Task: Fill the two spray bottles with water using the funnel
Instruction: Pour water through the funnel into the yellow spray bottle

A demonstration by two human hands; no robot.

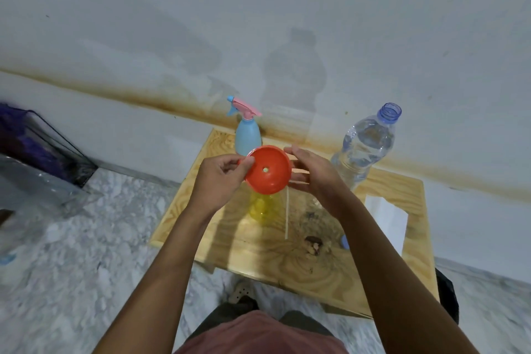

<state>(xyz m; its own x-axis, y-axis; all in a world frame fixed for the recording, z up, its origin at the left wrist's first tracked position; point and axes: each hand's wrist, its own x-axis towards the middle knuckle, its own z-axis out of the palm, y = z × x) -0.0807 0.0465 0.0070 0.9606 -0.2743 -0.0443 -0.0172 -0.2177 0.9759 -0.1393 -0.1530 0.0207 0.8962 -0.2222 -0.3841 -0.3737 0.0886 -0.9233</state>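
Bare hands (221,178) around round orange funnel (268,173)

Just one view here, a wide-angle cam on the person's head, looking forward and steeply down so both forearms run up from the bottom edge toward the middle of the frame. It sits close over the small wooden desk (339,273), which fills the centre, with the left hand (219,181) and right hand (311,174) nearly dead centre. The wall (258,23) takes up the whole top half, the marble floor (86,253) spreads left and right, and the lens bends the straight edges toward the sides.
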